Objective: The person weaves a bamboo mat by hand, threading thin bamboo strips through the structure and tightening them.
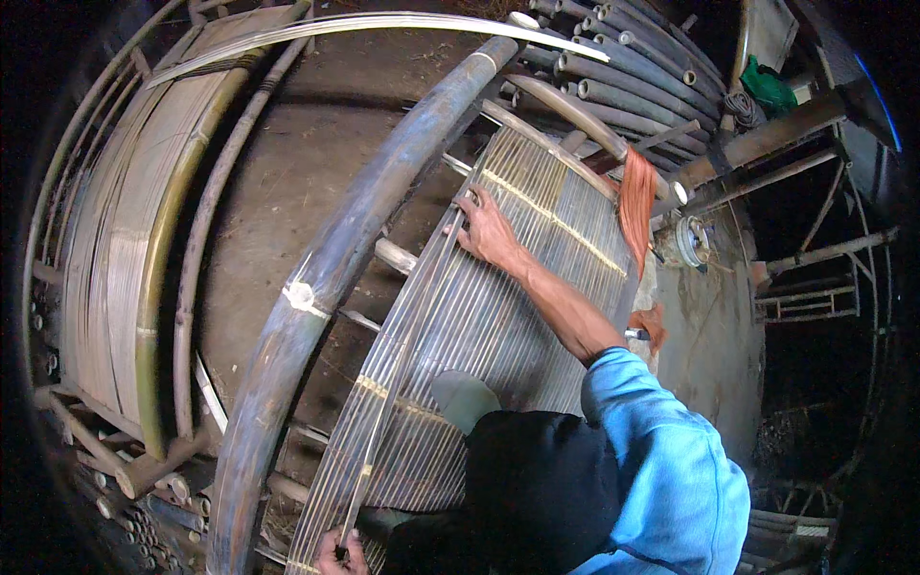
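A mat of thin bamboo slats [508, 287], bound crosswise by rows of pale cord [556, 216], slopes across the middle beneath me. Along its left edge runs a narrow bamboo strip [381, 422], lying at a slight angle to the slats. At the far end my right hand [487, 230] has thumb and fingers bent around the strip, and its forearm passes over the mat. Down at the lower edge my left hand [342, 554] pinches the near end of the same strip. The picture's rim cuts off part of that hand.
A thick dark bamboo pole [350, 225] runs alongside the mat. Further left stands a bamboo bench [125, 249] with long slats. Stacked bamboo poles [632, 72] lie at the back. Orange strands [637, 206] hang at the mat's far right corner, near a round metal object [690, 241].
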`<move>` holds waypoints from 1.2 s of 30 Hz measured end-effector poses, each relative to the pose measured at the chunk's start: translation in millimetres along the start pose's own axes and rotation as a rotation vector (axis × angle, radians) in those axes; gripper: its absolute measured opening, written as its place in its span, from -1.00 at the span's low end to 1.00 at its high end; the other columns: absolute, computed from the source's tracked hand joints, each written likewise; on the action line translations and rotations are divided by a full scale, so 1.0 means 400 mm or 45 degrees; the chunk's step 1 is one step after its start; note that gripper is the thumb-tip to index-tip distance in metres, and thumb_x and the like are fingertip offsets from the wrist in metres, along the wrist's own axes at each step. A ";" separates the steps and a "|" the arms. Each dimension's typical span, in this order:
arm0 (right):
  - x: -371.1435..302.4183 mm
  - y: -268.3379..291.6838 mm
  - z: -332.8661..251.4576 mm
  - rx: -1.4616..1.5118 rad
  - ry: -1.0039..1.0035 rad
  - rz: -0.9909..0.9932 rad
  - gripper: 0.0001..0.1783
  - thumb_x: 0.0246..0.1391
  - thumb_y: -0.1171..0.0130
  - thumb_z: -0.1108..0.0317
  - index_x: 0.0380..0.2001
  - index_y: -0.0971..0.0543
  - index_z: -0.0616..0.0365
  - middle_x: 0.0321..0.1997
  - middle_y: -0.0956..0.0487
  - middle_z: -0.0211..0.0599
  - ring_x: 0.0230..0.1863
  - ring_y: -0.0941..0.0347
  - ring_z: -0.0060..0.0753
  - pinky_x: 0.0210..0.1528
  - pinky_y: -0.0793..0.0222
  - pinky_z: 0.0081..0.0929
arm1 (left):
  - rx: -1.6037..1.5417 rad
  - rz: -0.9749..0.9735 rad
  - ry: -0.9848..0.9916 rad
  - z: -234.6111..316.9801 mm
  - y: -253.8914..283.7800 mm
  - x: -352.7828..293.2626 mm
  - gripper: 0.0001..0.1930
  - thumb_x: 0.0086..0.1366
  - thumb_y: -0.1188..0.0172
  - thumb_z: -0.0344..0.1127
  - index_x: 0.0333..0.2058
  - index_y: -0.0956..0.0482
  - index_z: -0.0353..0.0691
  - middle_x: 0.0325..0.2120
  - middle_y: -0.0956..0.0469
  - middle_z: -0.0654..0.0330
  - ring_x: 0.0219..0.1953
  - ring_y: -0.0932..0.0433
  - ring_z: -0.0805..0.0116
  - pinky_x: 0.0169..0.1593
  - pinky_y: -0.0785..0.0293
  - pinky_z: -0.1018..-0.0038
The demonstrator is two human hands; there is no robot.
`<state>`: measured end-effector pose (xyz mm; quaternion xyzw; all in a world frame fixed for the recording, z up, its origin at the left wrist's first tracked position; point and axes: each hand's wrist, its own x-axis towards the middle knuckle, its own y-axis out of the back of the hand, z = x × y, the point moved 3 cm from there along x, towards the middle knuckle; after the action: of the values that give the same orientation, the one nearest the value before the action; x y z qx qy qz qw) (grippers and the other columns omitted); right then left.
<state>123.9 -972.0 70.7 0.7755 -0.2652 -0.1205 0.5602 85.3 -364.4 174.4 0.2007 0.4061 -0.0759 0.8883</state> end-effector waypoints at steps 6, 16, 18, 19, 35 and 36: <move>0.041 -0.036 0.073 0.010 -0.009 0.010 -0.33 -0.10 -0.26 0.39 0.18 -0.45 0.20 0.39 -0.20 0.23 0.27 -0.32 0.36 0.26 -0.40 0.05 | 0.663 -0.169 -0.292 0.073 -0.092 -0.006 -0.76 0.34 -0.31 -0.24 -0.14 -0.65 -0.28 -0.55 -0.44 0.18 -0.49 -0.36 0.48 -0.47 -0.33 0.47; 0.107 -0.057 0.154 0.043 -0.007 0.043 -0.38 -0.11 -0.26 0.42 0.13 -0.51 0.19 0.36 -0.25 0.25 0.28 -0.33 0.33 0.31 -0.36 0.00 | 0.822 -0.066 -0.905 0.111 -0.201 0.033 -0.73 0.33 -0.28 -0.26 -0.29 -0.58 -0.43 -0.64 -0.39 0.15 -0.55 -0.27 0.42 -0.50 -0.16 0.34; 0.114 -0.053 0.163 -0.024 -0.051 0.051 -0.38 -0.11 -0.28 0.39 0.12 -0.49 0.16 0.27 -0.33 0.29 0.26 -0.32 0.35 0.36 -0.30 -0.05 | 0.721 -0.258 -0.575 0.107 -0.220 0.044 -0.69 0.35 -0.26 -0.23 -0.24 -0.59 -0.47 -0.59 -0.47 0.10 -0.53 -0.31 0.40 -0.48 -0.22 0.31; 0.115 -0.050 0.163 -0.030 -0.049 0.053 -0.37 -0.12 -0.29 0.40 0.13 -0.49 0.16 0.27 -0.33 0.29 0.26 -0.32 0.34 0.35 -0.30 -0.05 | 0.722 -0.258 -0.574 0.115 -0.231 0.044 -0.69 0.35 -0.26 -0.23 -0.24 -0.59 -0.47 -0.59 -0.47 0.10 -0.53 -0.31 0.40 -0.48 -0.22 0.31; -0.115 -0.065 -0.241 0.025 0.453 -0.303 -0.31 -0.17 -0.43 0.27 0.11 -0.51 0.16 0.28 -0.33 0.15 0.32 -0.24 0.16 0.32 -0.15 0.01 | 0.813 0.009 -1.297 0.138 -0.280 0.239 -0.64 0.18 -0.25 -0.49 -0.01 -0.55 -0.37 -0.09 -0.56 -0.14 -0.02 -0.47 -0.13 0.15 -0.30 0.08; -0.134 -0.078 -0.288 0.157 0.576 -0.374 -0.31 -0.14 -0.43 0.19 0.10 -0.51 0.19 0.26 -0.36 0.15 0.31 -0.25 0.15 0.31 -0.15 0.01 | 0.818 0.020 -1.288 0.123 -0.263 0.243 -0.64 0.18 -0.25 -0.49 -0.01 -0.55 -0.37 -0.09 -0.56 -0.14 -0.02 -0.47 -0.13 0.15 -0.30 0.08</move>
<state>143.9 -842.9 75.4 0.8455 -0.0248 -0.0079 0.5334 151.9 -477.6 99.3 0.4012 -0.1121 -0.2745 0.8667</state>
